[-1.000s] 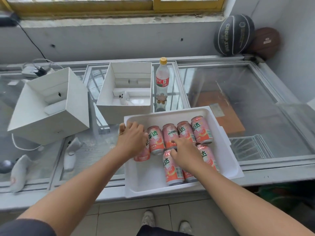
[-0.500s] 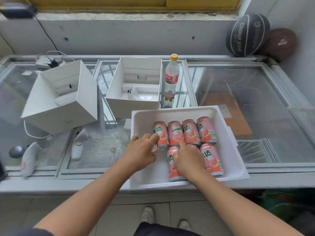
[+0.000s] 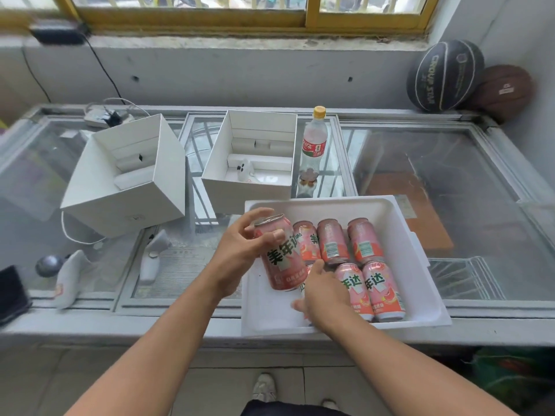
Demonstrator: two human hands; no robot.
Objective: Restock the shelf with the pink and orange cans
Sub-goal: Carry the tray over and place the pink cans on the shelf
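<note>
Gripping a pink can (image 3: 282,259) in my left hand (image 3: 238,253), I hold it tilted and raised over the left end of the white tray (image 3: 420,283), my thumb across its front near the top rim and my other fingers curled round behind it. My right hand (image 3: 326,292) is low in the tray just beside it, fingers curled over a second can (image 3: 309,268) that lies on its side; most of that can is hidden under my palm, so only slivers of pink show. Two front cans (image 3: 383,291) lie side by side right against my right hand, touching each other, and a back row of three cans (image 3: 332,241) lies just beyond them, close to the tray's far wall. The tray sits at the near edge of a glass-topped chest freezer (image 3: 450,175), overhanging it slightly. Behind the tray stands a clear bottle (image 3: 313,145) with a red label and yellow cap, and just left of it an open white box (image 3: 249,193); a larger white box (image 3: 126,202) sits tipped further left. Two basketballs (image 3: 444,76) rest in the far right corner against the wall, below the yellow window frame (image 3: 300,22).
</note>
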